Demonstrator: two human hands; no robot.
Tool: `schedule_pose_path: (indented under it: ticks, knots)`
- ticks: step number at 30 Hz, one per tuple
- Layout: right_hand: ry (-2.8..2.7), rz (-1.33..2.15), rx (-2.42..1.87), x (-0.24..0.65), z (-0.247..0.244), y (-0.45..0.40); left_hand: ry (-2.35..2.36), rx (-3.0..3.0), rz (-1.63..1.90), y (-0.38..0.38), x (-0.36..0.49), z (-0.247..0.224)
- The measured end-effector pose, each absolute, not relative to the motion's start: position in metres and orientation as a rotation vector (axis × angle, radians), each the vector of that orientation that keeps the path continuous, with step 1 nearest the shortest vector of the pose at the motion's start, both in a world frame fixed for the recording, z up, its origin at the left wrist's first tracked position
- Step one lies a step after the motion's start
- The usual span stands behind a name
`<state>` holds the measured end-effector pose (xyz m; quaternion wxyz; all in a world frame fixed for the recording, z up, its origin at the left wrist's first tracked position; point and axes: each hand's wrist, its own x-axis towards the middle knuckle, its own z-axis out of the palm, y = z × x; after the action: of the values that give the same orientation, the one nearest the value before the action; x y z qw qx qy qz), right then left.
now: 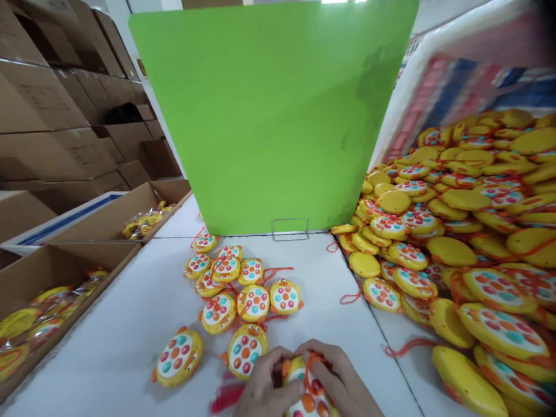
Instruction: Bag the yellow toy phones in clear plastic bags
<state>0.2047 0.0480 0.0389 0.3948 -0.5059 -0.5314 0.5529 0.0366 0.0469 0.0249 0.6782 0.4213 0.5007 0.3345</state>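
Near the bottom centre, my left hand (270, 385) and my right hand (336, 376) hold one yellow duck-shaped toy (308, 399) between them. Its white face has coloured round buttons, and an orange cord loops over it by my right fingers. Just beyond my hands, several similar toys (253, 303) lie in a cluster on the white table (117, 347). One toy (177, 356) lies apart to the left. A blurred pink-red item (228, 397) is beside my left hand.
A green panel (269, 116) stands upright at the back, a wire holder (290, 229) at its foot. A large pile of yellow toys (452, 252) fills the right. Cardboard boxes (117, 249) with wrapped toys stand at left, before stacked cartons (43, 98).
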Motion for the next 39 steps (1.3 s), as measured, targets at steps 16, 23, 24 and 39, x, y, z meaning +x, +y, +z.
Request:
schedule_pose_path:
  ticks: [16, 23, 24, 39]
  knots:
    - [-1.147, 1.394, -1.245, 0.190, 0.014, 0.035, 0.941, 0.482, 1.022, 0.039, 0.048, 0.021]
    - [-1.081, 1.380, -1.169, 0.180, 0.004, 0.037, 1.101, 0.723, 0.986, 0.032, 0.043, 0.028]
    - [-1.057, 1.379, -1.154, 0.180, 0.001, 0.035, 1.099, 0.735, 0.992, 0.032, 0.043, 0.029]
    - [-0.975, 1.332, -1.180, 0.172, -0.021, 0.029, 1.176, 0.596, 1.027, 0.030, 0.036, -0.003]
